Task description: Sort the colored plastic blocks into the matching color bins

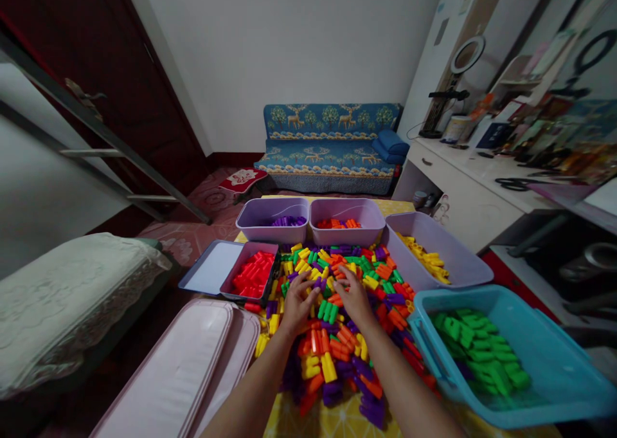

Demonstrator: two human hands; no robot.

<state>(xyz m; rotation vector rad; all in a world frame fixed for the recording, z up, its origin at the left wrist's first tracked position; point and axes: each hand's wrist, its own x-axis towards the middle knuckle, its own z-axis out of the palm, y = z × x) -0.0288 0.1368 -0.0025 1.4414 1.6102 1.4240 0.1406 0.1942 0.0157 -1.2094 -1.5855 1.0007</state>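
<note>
A mixed heap of ribbed plastic toy blocks (329,311) in yellow, green, orange, red and purple covers the middle of the table. My left hand (297,301) is low over the heap, its fingers curved and thumb apart, close to yellow and purple blocks. Just to its right, my right hand (354,296) reaches over the heap with fingers spread beside orange and yellow blocks. I see no block gripped in either hand. A cluster of green blocks (328,312) lies between my hands.
Around the heap stand a bin of purple blocks (272,233), an orange-block bin (347,236), a yellow-block bin (463,251), a turquoise green-block bin (554,354) and a red-block box (227,285). Pale lids (178,361) lie at left. A patterned sofa (330,148) stands behind.
</note>
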